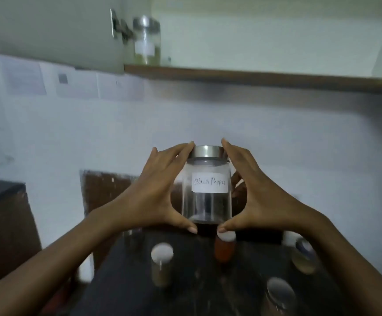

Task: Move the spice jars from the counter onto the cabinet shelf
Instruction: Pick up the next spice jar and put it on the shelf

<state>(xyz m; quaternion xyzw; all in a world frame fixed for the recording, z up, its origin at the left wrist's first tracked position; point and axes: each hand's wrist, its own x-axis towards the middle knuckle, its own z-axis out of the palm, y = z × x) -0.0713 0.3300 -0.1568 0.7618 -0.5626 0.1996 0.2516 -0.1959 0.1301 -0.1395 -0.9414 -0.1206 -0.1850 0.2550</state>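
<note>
- Clear glass spice jar with a brushed-metal lid and a white paper label handwritten "Black Pepper" [207,190]: upright, lifted above the counter, clasped on both sides between the left hand [155,190] and the right hand [257,195]; a shallow dark layer at the bottom.
- Clear glass jar with a metal lid and a blank-looking white label [146,41]: upright at the left end of the wood-edged cabinet shelf [253,76], pale contents low inside.
- Blurred on the dark counter [196,288] below: small white-capped jar of brownish contents [162,265]; white-capped jar of red-orange powder [225,246]; metal-lidded jar at the front right [280,295]; tilted-looking jar at the far right [303,254].
</note>
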